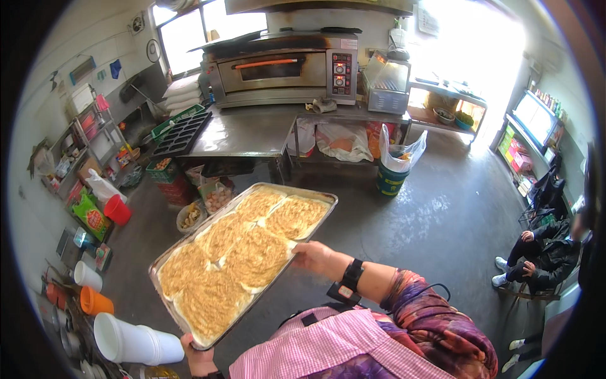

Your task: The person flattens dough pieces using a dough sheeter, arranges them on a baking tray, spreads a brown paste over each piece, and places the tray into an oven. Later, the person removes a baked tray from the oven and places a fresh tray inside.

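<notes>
Between my hands hangs a large metal baking tray (329, 201), tilted in front of my body. On it lie several flat rounds of pale dough (214, 297) spread with a golden-brown topping, their edges touching. My right hand (314, 258) grips the tray's right side, its thumb over the rim and a dark band on the wrist. At the near left corner, my left hand (199, 359) holds the rim. The fingers under the tray are hidden in both hands.
A deck oven (278, 69) stands on a steel table (246, 136) ahead, beside a black moulded tray (183, 134). A lined green bucket (392, 180) stands on the floor. White buckets (120, 339) line the left. A person (549, 252) sits at the right.
</notes>
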